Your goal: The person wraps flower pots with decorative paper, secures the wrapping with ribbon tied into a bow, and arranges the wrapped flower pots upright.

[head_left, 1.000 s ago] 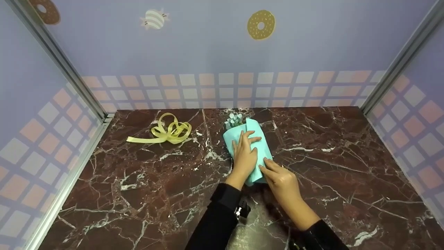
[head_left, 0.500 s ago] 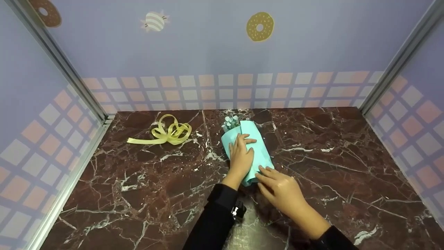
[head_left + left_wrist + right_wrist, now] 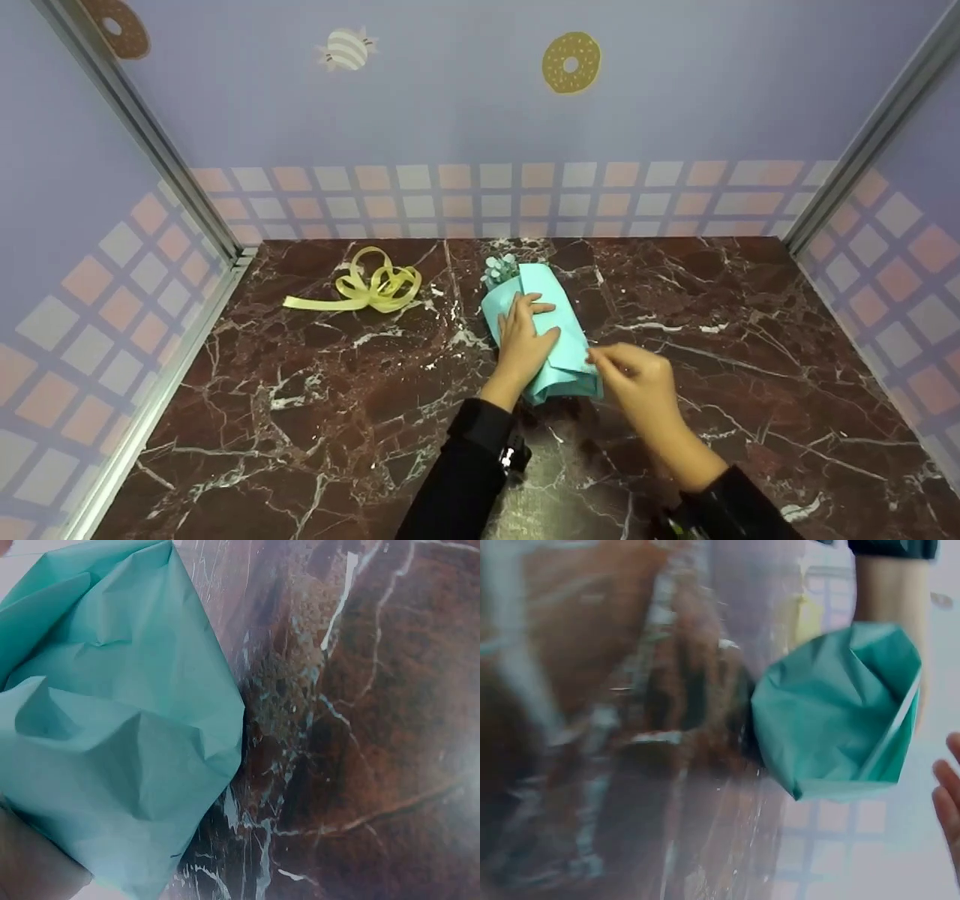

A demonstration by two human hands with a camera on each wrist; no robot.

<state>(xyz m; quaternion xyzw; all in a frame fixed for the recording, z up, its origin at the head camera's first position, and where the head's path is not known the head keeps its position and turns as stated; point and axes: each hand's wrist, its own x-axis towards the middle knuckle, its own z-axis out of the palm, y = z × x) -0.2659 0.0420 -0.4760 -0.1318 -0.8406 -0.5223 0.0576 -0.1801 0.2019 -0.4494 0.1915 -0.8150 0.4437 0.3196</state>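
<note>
A bundle in turquoise wrapping paper [image 3: 559,319] lies on the marbled table, with small pale flowers [image 3: 501,268] showing at its far left end. My left hand [image 3: 525,337] rests on top of the paper, fingers spread, pressing it down. Its near end gapes, and the left wrist view shows creased paper [image 3: 150,690] there. My right hand [image 3: 637,382] is by the paper's near right edge, thumb and forefinger close together. In the right wrist view its fingers [image 3: 946,799] are loosely bent and apart from the paper [image 3: 832,712].
A looped yellow ribbon [image 3: 379,289] lies on the marbled table [image 3: 360,420], left of the bundle, its tail pointing left. Purple walls with a checked band [image 3: 495,202] enclose the back and both sides.
My right hand has lifted from the paper's near end and shifted right and a little away from me. The near end has sprung open wider. My left hand stays on the paper.
</note>
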